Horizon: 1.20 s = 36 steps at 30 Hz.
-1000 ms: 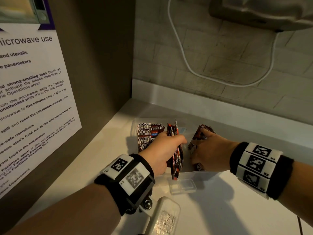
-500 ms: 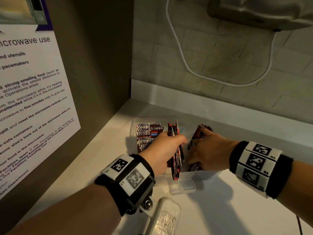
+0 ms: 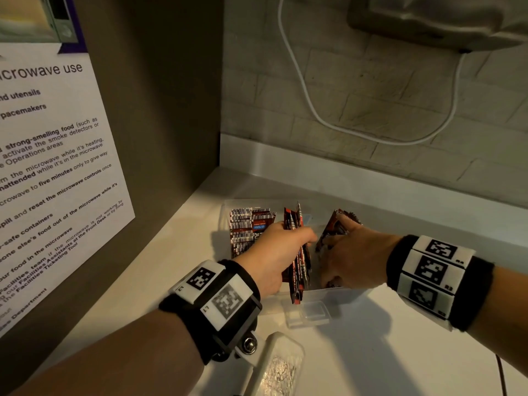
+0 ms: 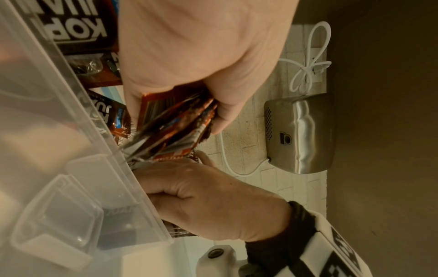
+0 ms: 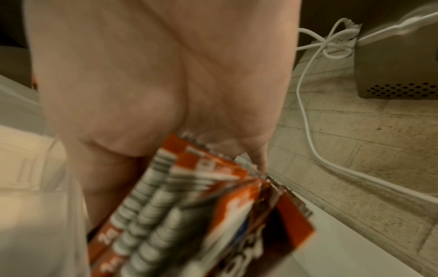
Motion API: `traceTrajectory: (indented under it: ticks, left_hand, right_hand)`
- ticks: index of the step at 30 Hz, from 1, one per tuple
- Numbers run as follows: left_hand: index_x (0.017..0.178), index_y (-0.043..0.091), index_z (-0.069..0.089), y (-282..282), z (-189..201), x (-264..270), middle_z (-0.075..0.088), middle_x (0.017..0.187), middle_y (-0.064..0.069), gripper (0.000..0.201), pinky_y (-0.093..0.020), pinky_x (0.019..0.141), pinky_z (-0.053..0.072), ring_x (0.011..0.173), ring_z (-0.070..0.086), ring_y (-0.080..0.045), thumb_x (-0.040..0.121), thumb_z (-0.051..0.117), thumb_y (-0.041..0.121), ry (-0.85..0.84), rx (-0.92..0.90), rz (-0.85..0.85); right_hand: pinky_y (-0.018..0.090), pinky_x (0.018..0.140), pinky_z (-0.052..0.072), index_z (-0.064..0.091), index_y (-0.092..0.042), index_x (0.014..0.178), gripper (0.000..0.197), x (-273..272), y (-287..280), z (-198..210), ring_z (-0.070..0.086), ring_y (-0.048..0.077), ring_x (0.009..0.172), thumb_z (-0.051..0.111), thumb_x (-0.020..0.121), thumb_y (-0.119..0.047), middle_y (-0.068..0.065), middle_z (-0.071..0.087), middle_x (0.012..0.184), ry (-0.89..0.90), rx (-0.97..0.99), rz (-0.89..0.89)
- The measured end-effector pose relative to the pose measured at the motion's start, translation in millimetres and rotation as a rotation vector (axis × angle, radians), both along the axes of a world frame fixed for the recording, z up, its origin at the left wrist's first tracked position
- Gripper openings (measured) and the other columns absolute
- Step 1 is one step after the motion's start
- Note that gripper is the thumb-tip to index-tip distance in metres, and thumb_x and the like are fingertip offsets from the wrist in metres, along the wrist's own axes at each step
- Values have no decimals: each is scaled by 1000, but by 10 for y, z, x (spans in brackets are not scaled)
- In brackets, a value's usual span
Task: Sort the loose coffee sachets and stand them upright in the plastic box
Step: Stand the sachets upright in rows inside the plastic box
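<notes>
A clear plastic box [image 3: 328, 292] sits on the white counter. My left hand [image 3: 285, 247] grips a bundle of red-brown coffee sachets [image 3: 298, 270] standing on edge in the middle of the box. The left wrist view shows its fingers and thumb curled round that fanned bundle [image 4: 175, 127]. My right hand [image 3: 351, 258] reaches into the box's right part and holds a second bunch of sachets [image 3: 337, 224], which leans to the right. That bunch [image 5: 189, 206] is blurred in the right wrist view. More sachets [image 3: 245, 227] lie stacked at the box's left end.
A wall panel with a microwave notice [image 3: 51, 167] closes off the left side. A metal appliance [image 3: 428, 18] hangs on the brick wall above, with a white cable [image 3: 314, 110] looping down. A clear container with foil inside [image 3: 280, 367] lies near the front.
My right hand has edged slightly left and deeper into the box with its sachets. The left hand and its bundle have stayed put.
</notes>
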<state>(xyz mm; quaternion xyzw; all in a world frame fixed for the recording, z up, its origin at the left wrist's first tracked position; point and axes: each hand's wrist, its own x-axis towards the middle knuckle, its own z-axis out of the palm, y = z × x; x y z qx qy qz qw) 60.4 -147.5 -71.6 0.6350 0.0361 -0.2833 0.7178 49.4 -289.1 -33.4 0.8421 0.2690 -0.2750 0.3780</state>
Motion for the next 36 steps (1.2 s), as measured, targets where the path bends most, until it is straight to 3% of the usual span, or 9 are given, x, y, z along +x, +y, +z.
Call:
traceTrajectory:
  ticks: [4,12,20,24,29,31,33,34,36]
  left_hand:
    - [93,13,58,6,17,-2,57,97,-15,11,-46,93,48,89,56,-27,84,64,15,4,0,-3]
    - [91,12,57,4,80,-46,56,87,-12,7,-35,73,50,79,58,-25,86,62,13,-3,-24,-6]
    - [95,14,58,7,121,-53,59,91,-12,12,-39,79,49,84,58,-26,85,64,14,0,-18,18]
    - [87,11,62,53,209,-47,62,84,-8,2,-34,72,50,77,60,-21,86,63,11,-24,-77,52]
    - [80,10,61,235,441,42,67,77,-5,12,-27,58,50,63,64,-15,91,60,11,-126,-218,149]
    - [78,10,62,340,524,86,68,74,-6,13,-28,59,51,60,65,-15,90,61,11,-156,-268,203]
    - [81,9,63,435,579,123,69,73,-5,9,-29,60,52,59,66,-15,90,61,11,-182,-292,258]
    - [84,9,63,477,597,135,70,71,-4,7,-29,60,53,59,67,-14,90,61,11,-195,-297,284]
    - [87,8,62,563,614,145,69,70,-3,4,-27,59,54,58,66,-14,90,61,11,-213,-296,334]
  right_hand:
    - [69,107,-3,50,-38,129,34,4,-11,-6,25,20,141,31,101,-35,-14,48,138,7,-16,9]
    - [70,105,1,56,-38,120,29,3,-27,-17,32,20,135,36,100,-33,-15,52,131,-20,30,53]
    - [68,108,-1,53,-43,122,29,3,2,-25,27,18,138,36,100,-34,-17,50,132,-25,121,49]
    - [56,107,16,58,-38,111,26,5,28,24,41,14,125,37,96,-34,-14,56,119,-115,295,43]
    - [35,84,49,68,-22,100,28,56,179,64,62,25,97,47,82,-16,3,68,103,-375,760,-233]
    - [33,76,51,68,-14,100,25,97,280,16,62,27,93,52,82,-10,8,69,100,-459,954,-417]
    - [31,70,51,65,-7,96,15,132,411,-46,61,25,85,60,83,-12,8,66,94,-436,971,-576]
    - [28,61,49,62,-5,86,12,147,468,-87,59,21,75,64,83,-17,7,63,83,-377,933,-643]
    - [21,44,37,52,-9,64,29,190,557,-203,49,13,55,71,80,-25,2,53,63,-255,873,-785]
